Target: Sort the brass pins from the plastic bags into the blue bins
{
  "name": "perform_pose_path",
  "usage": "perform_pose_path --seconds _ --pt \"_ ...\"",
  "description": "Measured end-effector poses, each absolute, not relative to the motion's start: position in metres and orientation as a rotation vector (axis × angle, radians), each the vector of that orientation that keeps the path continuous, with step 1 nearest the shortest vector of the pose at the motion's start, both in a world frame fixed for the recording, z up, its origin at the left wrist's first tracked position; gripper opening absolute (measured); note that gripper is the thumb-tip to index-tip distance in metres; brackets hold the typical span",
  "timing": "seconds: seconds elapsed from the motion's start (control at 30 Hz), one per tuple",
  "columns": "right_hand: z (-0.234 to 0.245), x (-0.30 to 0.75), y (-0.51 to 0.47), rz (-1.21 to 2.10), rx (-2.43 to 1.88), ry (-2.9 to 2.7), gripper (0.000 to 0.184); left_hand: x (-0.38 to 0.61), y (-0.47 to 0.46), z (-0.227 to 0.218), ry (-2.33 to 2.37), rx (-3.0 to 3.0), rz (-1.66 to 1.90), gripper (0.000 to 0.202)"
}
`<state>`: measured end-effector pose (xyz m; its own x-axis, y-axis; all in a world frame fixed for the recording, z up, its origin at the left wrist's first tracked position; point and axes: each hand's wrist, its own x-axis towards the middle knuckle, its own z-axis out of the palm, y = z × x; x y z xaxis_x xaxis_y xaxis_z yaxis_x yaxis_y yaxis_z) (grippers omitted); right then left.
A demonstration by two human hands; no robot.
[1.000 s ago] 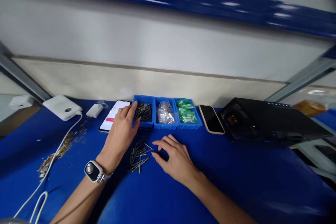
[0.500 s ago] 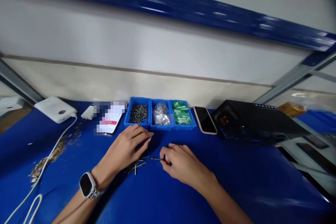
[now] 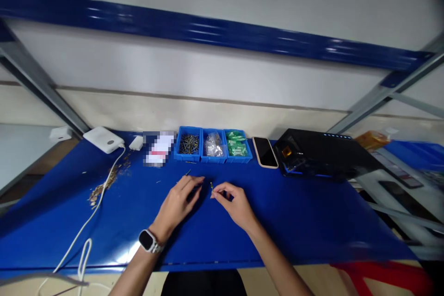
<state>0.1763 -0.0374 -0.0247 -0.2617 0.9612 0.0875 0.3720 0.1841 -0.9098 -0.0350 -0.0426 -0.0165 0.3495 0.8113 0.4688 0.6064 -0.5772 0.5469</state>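
- The right hand (image 3: pixel 233 200) pinches a small pin (image 3: pixel 211 186) between thumb and forefinger, just above the blue bench (image 3: pixel 312 212), near its middle.
- The left hand (image 3: pixel 180 201) sits just left of it, fingers bent and close together with the tips down at the bench. I cannot tell whether it holds anything.
- A watch (image 3: pixel 148 240) is on the left wrist.
- Three small blue bins (image 3: pixel 189 144) stand in a row at the far edge, and the left one holds dark pins.
- A dark phone (image 3: pixel 265 151) lies right of the bins, with a black box (image 3: pixel 319 155) further right.
- At far left a white charger (image 3: pixel 104 138) lies with its cable (image 3: pixel 100 199) running toward the near edge.
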Motion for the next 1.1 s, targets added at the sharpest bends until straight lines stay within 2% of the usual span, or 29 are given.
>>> perform_pose_path --seconds 0.13,0.33,0.53,0.7,0.9,1.1 --pt "-0.023 0.169 -0.046 1.107 -1.207 -1.691 0.008 -0.026 -0.056 -0.023 1.216 2.384 1.060 0.037" --pt "-0.018 0.168 -0.054 1.202 -1.125 -1.654 0.014 -0.027 -0.052 -0.020 1.133 2.375 1.054 0.023" --pt "-0.014 0.172 -0.056 1.219 -1.106 -1.618 0.028 -0.028 -0.060 -0.022 1.229 2.216 1.094 0.021" --pt "-0.016 0.175 -0.052 1.245 -1.105 -1.570 0.037 -0.021 -0.066 -0.021 1.271 2.100 1.146 0.029" --pt "-0.020 0.171 -0.051 1.264 -1.148 -1.520 0.042 -0.011 -0.076 -0.008 1.187 2.156 1.166 0.018" --pt "-0.022 0.169 -0.056 1.184 -1.208 -1.453 0.045 -0.030 -0.047 0.022 1.260 2.259 1.287 0.019"
